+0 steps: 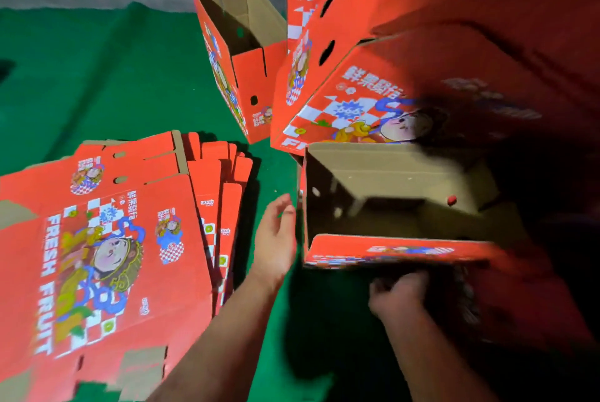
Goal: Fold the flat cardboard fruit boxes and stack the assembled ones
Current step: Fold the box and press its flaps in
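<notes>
red fruit boxes with white checks, blue and yellow cartoon print, brown insides, lie on a green cloth.

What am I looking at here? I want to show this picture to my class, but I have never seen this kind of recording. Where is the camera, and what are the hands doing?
There is no machine here. A person wears a wide-angle camera on the head, so the single picture looks forward and down at that person's own arms.

The left hand is open, fingers straight, beside the open box, which is blurred. The right hand reaches under that box's near red edge; whether it grips is too dark and blurred to tell.

On the green cloth, at the left, lies a stack of flat boxes, printed red with "FRESH FRUIT". Further back stands an assembled box, and more red boxes lean at the right.
</notes>
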Demonstrator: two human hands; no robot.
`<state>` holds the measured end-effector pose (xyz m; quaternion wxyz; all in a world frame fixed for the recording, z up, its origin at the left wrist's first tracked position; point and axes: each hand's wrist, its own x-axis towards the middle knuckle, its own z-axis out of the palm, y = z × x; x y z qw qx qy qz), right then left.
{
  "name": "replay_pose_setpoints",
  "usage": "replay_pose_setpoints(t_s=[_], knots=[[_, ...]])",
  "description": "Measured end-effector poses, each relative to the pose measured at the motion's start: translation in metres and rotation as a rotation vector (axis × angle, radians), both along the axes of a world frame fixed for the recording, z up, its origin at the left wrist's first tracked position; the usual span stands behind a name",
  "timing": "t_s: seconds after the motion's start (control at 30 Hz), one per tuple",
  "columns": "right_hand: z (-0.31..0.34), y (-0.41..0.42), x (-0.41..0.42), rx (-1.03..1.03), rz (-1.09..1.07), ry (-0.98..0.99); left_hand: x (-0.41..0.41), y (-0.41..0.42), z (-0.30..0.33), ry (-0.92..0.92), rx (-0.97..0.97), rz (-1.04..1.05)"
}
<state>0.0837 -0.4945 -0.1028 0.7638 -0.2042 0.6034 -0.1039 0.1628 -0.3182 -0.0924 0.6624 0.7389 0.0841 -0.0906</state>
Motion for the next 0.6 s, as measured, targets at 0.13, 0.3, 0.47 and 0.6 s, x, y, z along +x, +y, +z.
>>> replay_pose_setpoints(t_s=[0.13, 0.3, 0.47, 0.6], knots=[[-0.005, 0.072, -0.034, -0.069, 0.34, 0.136, -0.078, 0.048, 0.004, -0.23, 0.192, 0.084], [0.009, 0.171, -0.059, -0.191, 0.857, -0.069, -0.12, 0.184, -0.011, -0.171, 1.06, 0.117], [0.015, 0.214, -0.059, -0.475, 1.205, -0.089, -0.162, 0.22, -0.027, -0.002, 1.251, -0.283], [0.003, 0.212, -0.065, -0.534, 1.175, -0.066, -0.208, 0.216, -0.021, -0.24, 0.978, -0.534]])
